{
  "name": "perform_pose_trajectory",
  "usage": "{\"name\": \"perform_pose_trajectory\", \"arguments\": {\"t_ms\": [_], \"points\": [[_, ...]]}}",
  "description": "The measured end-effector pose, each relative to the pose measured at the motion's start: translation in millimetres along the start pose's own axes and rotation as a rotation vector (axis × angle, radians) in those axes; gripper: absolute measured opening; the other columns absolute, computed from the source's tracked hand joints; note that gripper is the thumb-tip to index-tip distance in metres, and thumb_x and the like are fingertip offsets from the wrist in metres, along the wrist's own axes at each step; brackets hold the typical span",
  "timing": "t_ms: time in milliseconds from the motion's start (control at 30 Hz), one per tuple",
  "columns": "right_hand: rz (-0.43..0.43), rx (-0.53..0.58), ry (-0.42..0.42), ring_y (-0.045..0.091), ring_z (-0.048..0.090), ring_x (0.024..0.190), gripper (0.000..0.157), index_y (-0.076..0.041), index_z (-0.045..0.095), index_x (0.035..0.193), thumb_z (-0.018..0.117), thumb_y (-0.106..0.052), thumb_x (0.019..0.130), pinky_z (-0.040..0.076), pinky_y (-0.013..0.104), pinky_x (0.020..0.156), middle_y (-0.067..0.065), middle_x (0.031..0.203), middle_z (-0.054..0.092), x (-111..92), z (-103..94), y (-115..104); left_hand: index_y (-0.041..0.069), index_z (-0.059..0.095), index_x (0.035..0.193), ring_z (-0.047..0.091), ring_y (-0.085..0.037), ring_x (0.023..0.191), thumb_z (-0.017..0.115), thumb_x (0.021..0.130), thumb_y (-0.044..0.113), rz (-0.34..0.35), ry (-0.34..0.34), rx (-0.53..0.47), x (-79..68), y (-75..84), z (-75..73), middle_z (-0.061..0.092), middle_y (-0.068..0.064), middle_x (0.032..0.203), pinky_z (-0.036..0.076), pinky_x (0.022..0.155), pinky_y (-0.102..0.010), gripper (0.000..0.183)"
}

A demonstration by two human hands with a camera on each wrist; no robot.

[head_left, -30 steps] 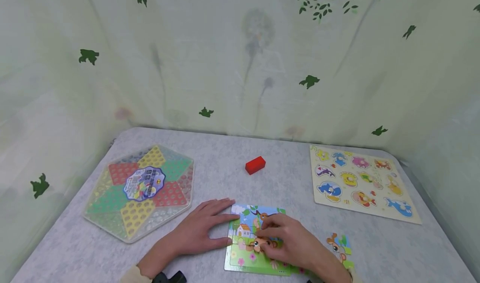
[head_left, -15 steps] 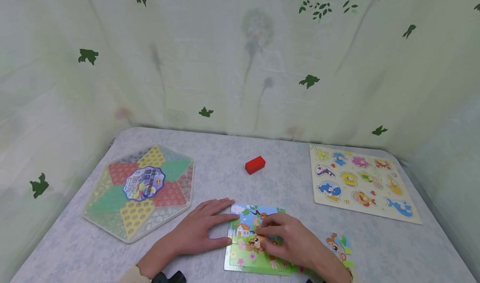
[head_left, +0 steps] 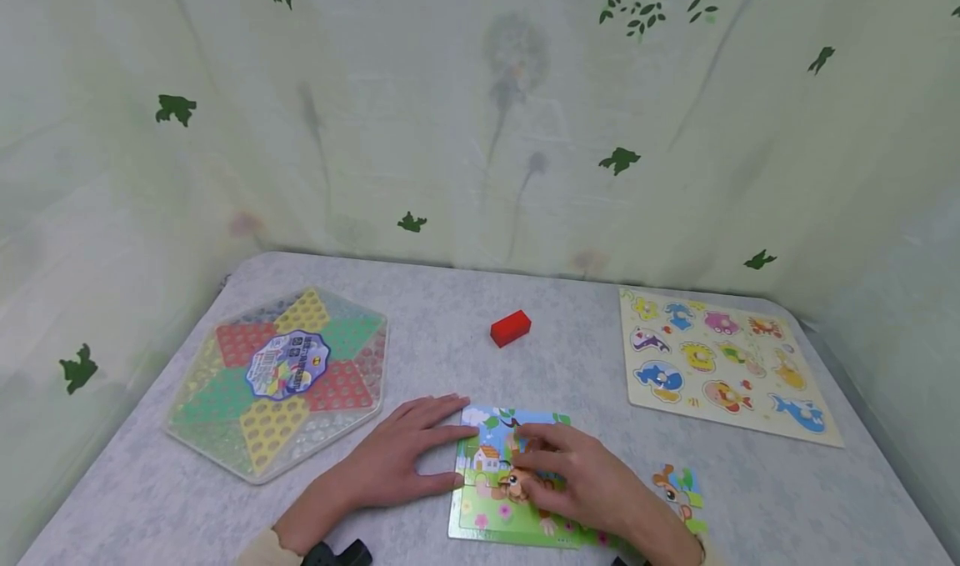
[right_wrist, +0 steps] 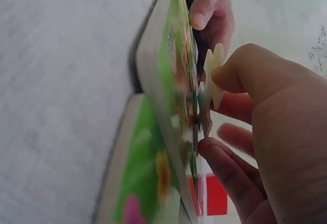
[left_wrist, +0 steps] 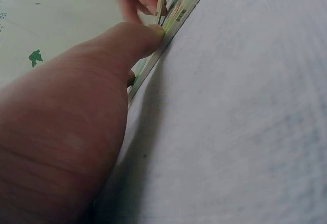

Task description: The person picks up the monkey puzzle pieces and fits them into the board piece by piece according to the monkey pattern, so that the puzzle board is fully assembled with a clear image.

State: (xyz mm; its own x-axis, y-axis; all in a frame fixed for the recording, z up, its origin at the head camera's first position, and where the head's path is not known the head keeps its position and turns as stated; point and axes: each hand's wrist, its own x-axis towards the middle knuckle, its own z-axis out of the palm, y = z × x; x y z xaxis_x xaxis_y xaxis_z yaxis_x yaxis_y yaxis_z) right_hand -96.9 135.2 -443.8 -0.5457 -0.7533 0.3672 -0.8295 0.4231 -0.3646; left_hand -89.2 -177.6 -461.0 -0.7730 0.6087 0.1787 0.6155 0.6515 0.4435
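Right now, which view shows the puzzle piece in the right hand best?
Right wrist: the puzzle piece shows its pale, curvy outline, held by the right hand over the puzzle board. Left wrist gives only a thin pale edge; in head, the hand mostly hides it.

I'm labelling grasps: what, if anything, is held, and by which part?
The right grip pinches a puzzle piece near its edge; the left grip touches the board.
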Motion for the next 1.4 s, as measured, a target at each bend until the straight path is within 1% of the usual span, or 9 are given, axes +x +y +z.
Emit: {"name": "perform_pose_trajectory", "arguments": {"t_ms": [67, 167, 233, 433, 733, 967, 1233, 1400], "points": [[0.008, -0.003, -0.011, 0.008, 0.066, 0.112, 0.016, -0.021, 0.081, 0.108, 0.073, -0.028, 0.097, 0.058, 0.029, 0.094, -0.008, 0.122, 0.071, 0.3, -0.1, 0.1, 0.036, 0.06, 0.145, 0.039, -0.02, 0.15, 0.063, 0.095, 0.063, 0.011, 0.008, 0.002, 0.4, 0.0, 0.1, 0.042, 0.004, 0.163, 0.034, 0.118, -0.049, 0.057], [0.019, -0.008, -0.029, 0.007, 0.066, 0.111, 0.015, -0.022, 0.08, 0.108, 0.073, -0.029, 0.097, 0.057, 0.032, 0.097, -0.013, 0.118, 0.073, 1.0, -0.1, -0.1, 0.035, 0.06, 0.144, 0.041, -0.021, 0.148, 0.064, 0.095, 0.062, 0.027, 0.021, 0.01, 1.1, -0.3, -0.1, 0.043, 0.002, 0.162, 0.035, 0.117, -0.049, 0.056], [0.026, -0.013, -0.034, 0.006, 0.066, 0.11, 0.015, -0.023, 0.08, 0.108, 0.073, -0.029, 0.096, 0.057, 0.032, 0.097, -0.015, 0.116, 0.073, 1.4, 0.0, -0.5, 0.035, 0.06, 0.144, 0.041, -0.021, 0.148, 0.064, 0.095, 0.062, 0.029, 0.022, 0.016, 1.5, -0.6, -0.2, 0.043, 0.002, 0.162, 0.035, 0.116, -0.049, 0.056], [0.029, -0.024, -0.047, 0.006, 0.065, 0.11, 0.017, -0.022, 0.081, 0.109, 0.077, -0.027, 0.093, 0.056, 0.031, 0.096, -0.014, 0.115, 0.074, 1.8, 0.3, -0.5, 0.036, 0.06, 0.145, 0.038, -0.019, 0.15, 0.063, 0.095, 0.063, 0.006, 0.002, 0.009, 2.1, -0.8, -0.9, 0.041, 0.005, 0.163, 0.033, 0.119, -0.048, 0.057], [0.05, -0.017, -0.07, 0.006, 0.063, 0.11, 0.019, -0.023, 0.08, 0.112, 0.076, -0.028, 0.094, 0.056, 0.03, 0.096, -0.016, 0.115, 0.074, 1.7, 0.0, -0.5, 0.037, 0.06, 0.145, 0.037, -0.018, 0.151, 0.063, 0.094, 0.064, -0.007, -0.006, 0.002, 2.4, -1.0, -1.1, 0.041, 0.005, 0.163, 0.032, 0.12, -0.047, 0.058], [0.068, -0.018, -0.099, 0.006, 0.062, 0.111, 0.02, -0.024, 0.08, 0.114, 0.073, -0.032, 0.097, 0.055, 0.029, 0.097, -0.017, 0.117, 0.073, 1.3, -0.5, -0.7, 0.037, 0.06, 0.145, 0.038, -0.018, 0.151, 0.064, 0.094, 0.063, -0.004, -0.008, 0.004, 1.3, -1.4, -0.9, 0.041, 0.005, 0.163, 0.033, 0.119, -0.048, 0.057], [0.068, -0.012, -0.114, 0.007, 0.061, 0.113, 0.02, -0.024, 0.079, 0.116, 0.074, -0.029, 0.097, 0.055, 0.03, 0.098, -0.016, 0.119, 0.072, 0.9, -1.7, 0.0, 0.036, 0.06, 0.145, 0.038, -0.019, 0.15, 0.064, 0.094, 0.063, 0.006, 0.003, 0.01, 1.4, -1.3, -0.7, 0.042, 0.005, 0.163, 0.034, 0.118, -0.048, 0.057], [0.093, 0.034, -0.129, 0.008, 0.06, 0.117, 0.022, -0.023, 0.078, 0.119, 0.072, -0.029, 0.098, 0.054, 0.034, 0.099, -0.015, 0.124, 0.07, -1.3, -2.3, -0.8, 0.035, 0.06, 0.144, 0.039, -0.02, 0.15, 0.065, 0.094, 0.061, 0.014, 0.012, 0.006, 0.0, -0.3, 0.4, 0.043, 0.003, 0.162, 0.035, 0.117, -0.049, 0.056]]}}
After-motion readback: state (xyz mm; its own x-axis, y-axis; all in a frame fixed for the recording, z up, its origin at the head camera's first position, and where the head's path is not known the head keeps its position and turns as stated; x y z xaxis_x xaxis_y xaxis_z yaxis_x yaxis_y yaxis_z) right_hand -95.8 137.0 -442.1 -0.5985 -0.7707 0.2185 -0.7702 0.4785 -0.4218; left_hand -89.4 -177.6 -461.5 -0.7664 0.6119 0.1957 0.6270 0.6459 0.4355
